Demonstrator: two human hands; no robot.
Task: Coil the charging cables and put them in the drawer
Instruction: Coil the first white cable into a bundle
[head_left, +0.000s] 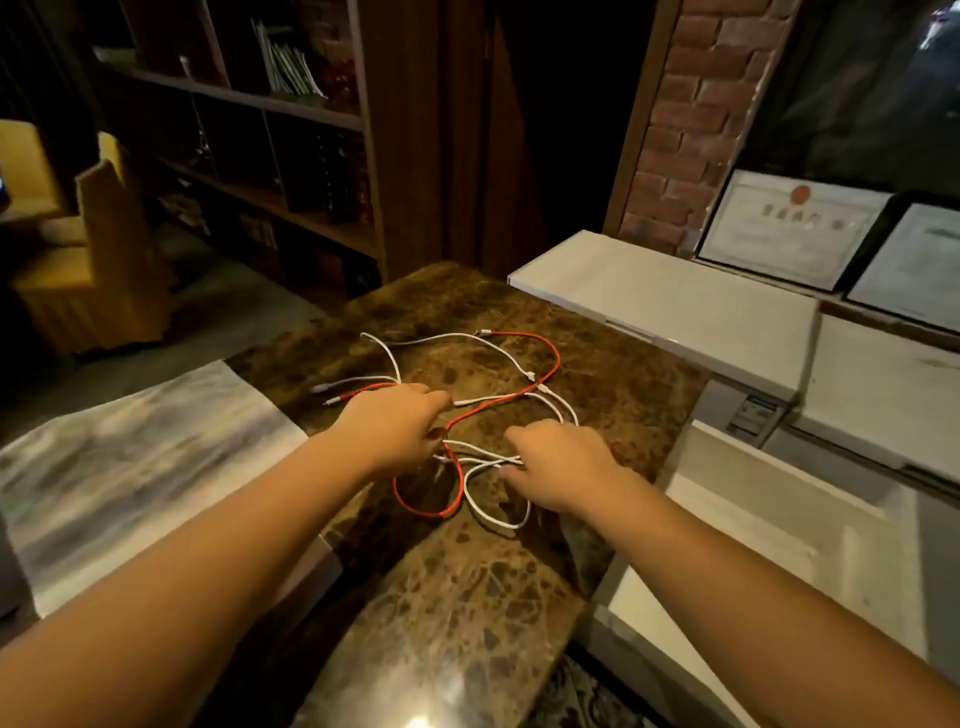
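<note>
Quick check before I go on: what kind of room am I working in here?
Probably a shop or restaurant counter, not a home. Framed certificates lean on the brick wall, dark shelving holds bottles and booklets, and the tangled cables lie on a marble countertop beside white chest units.

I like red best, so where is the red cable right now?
In the head view the red cable lies tangled with the white cables on the brown marble counter, looping between the left hand and right hand.

Red cable (540, 345) and white cables (498, 512) tangled on brown mottled marble countertop (467, 597); red brick wall (696, 114) behind it.
</note>
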